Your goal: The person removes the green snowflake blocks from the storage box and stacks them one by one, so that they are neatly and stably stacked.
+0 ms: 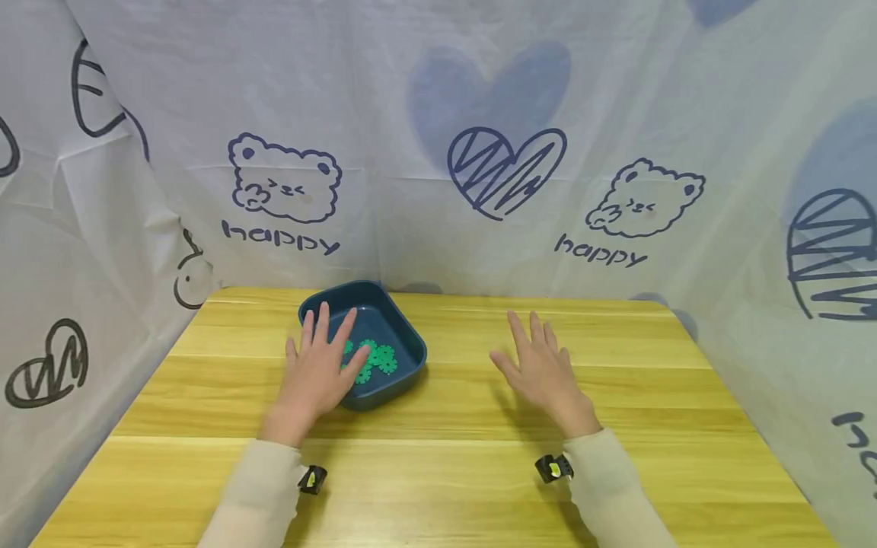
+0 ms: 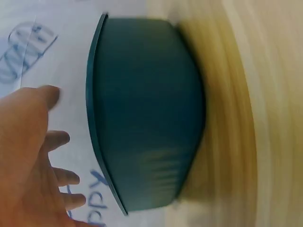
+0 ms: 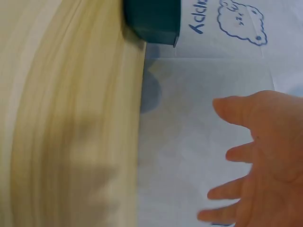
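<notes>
A dark teal bin [image 1: 404, 323] with rounded corners stands on the table toward the back left. Several green gear-edged discs [image 1: 387, 359] lie on its floor, part of them hidden behind my left hand [image 1: 317, 373]. That hand is over the bin's left front side, fingers spread and holding nothing. In the left wrist view its fingers are apart from the bin's wall [image 2: 147, 104]. My right hand [image 1: 548, 373] hovers above the wooden table to the right of the bin, its fingers spread. Nothing is in it, as the right wrist view of the palm [image 3: 274, 161] also shows.
The wooden table [image 1: 479, 487] has its back edge against a white cloth [image 1: 384, 221] printed with hearts and bears. More cloth hangs on the left and right sides. Each wrist wears a small dark strap device [image 1: 553, 468].
</notes>
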`<state>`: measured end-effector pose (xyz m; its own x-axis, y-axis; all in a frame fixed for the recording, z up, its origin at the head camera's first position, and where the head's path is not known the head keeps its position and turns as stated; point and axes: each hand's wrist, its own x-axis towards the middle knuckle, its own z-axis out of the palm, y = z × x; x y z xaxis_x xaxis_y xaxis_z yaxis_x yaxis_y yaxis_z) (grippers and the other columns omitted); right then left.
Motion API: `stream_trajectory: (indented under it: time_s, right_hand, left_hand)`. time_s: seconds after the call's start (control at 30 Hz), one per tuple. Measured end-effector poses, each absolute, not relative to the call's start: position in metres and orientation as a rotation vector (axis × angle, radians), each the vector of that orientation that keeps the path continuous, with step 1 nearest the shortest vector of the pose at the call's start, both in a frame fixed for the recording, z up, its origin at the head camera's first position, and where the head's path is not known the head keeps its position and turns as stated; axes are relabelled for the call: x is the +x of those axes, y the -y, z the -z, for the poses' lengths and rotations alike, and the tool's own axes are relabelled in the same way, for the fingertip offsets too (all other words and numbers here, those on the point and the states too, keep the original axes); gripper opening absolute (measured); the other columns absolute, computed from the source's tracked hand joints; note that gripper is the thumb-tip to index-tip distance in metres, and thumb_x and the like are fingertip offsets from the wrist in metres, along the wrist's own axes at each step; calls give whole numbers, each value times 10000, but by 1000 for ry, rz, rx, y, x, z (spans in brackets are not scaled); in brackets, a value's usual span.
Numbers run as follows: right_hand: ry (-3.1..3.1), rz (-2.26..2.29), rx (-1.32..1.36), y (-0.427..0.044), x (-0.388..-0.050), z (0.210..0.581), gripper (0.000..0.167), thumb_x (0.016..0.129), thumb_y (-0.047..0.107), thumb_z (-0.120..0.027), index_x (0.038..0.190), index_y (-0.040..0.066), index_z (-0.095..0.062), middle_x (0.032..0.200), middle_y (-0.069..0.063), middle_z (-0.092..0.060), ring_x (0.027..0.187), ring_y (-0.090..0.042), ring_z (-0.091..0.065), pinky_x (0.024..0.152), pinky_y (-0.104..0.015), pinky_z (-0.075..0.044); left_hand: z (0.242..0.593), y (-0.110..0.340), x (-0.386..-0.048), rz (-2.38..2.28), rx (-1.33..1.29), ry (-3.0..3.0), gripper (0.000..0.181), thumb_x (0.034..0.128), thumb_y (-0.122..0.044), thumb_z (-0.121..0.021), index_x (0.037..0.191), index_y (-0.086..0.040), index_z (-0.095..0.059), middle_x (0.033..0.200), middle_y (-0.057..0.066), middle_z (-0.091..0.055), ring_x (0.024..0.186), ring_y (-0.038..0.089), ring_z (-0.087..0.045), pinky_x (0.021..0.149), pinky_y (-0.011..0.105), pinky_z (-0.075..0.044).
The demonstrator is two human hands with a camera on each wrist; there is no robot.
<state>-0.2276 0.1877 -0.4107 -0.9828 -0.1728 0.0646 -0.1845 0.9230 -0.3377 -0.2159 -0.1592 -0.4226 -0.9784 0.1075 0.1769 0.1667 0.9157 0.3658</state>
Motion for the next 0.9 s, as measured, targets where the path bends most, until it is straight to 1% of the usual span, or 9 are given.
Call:
stream_trajectory:
  time_s: [0.1, 0.2, 0.3, 0.37, 0.43, 0.6, 0.67, 0.73, 0.9]
  right_hand:
    - [2968, -746, 331, -190, -234, 414, 748, 1054, 430, -555, 1645, 102, -236, 1685, -248, -249, 1533, -497, -287, 1204, -711, -318]
    - [2862, -934, 343, -189, -241, 418, 684, 1027, 323, -640, 1597, 77, -352, 1627, -200, -406, 1435, -451, -475, 1172, -613, -436]
    - [2774, -1064, 349, -185, -249, 424, 614, 1006, 252, -683, 1544, 76, -445, 1558, -192, -505, 1304, -442, -605, 1047, -557, -561]
    - [2749, -1107, 364, -180, -253, 426, 584, 998, 232, -695, 1522, 89, -479, 1522, -199, -541, 1248, -435, -648, 966, -523, -612]
    - [2737, -1136, 390, -174, -255, 427, 564, 998, 229, -697, 1511, 103, -499, 1495, -208, -564, 1227, -425, -663, 925, -501, -633]
    - [2739, -1204, 486, -155, -260, 424, 499, 1002, 215, -690, 1471, 112, -556, 1449, -195, -609, 1196, -384, -687, 926, -484, -635]
    - [2736, -1229, 557, -147, -262, 424, 469, 999, 193, -692, 1444, 92, -583, 1411, -189, -640, 1160, -361, -707, 929, -471, -635]
    - [2728, -1254, 629, -138, -263, 423, 440, 992, 168, -696, 1413, 74, -610, 1360, -180, -673, 1115, -340, -726, 907, -441, -643]
    - [2718, -1287, 766, -116, -268, 421, 385, 982, 135, -701, 1352, 38, -654, 1287, -163, -714, 1042, -310, -751, 852, -361, -655]
  left_hand:
    - [421, 177, -215, 803, -229, 2886, 696, 1062, -348, -539, 1656, -156, -231, 1703, 298, -108, 1551, 564, -144, 1195, 791, -217]
    - [421, 194, -214, 964, -254, 2847, 654, 1047, -246, -572, 1625, -95, -307, 1657, 322, -231, 1500, 564, -280, 1189, 731, -320]
    - [423, 207, -213, 1079, -282, 2810, 593, 1034, -187, -598, 1576, -51, -401, 1612, 322, -316, 1461, 537, -369, 1141, 669, -433]
    - [426, 212, -212, 1157, -303, 2783, 566, 1029, -151, -612, 1554, -34, -436, 1607, 324, -322, 1438, 543, -401, 1098, 632, -493]
    - [429, 215, -211, 1234, -310, 2757, 559, 1025, -126, -620, 1544, -18, -445, 1618, 336, -294, 1426, 558, -416, 1072, 606, -517]
    - [435, 218, -211, 1376, -265, 2760, 588, 1034, -163, -624, 1573, -56, -413, 1655, 334, -235, 1399, 555, -467, 1125, 592, -478]
    - [436, 218, -211, 1418, -231, 2772, 599, 1039, -195, -621, 1585, -82, -402, 1663, 313, -244, 1389, 522, -498, 1129, 586, -482]
    - [438, 217, -212, 1448, -204, 2784, 606, 1040, -223, -623, 1588, -95, -400, 1664, 294, -266, 1372, 491, -531, 1105, 571, -512]
    - [441, 217, -213, 1531, -175, 2797, 609, 1037, -246, -632, 1577, -72, -413, 1657, 280, -298, 1353, 446, -572, 1046, 496, -578]
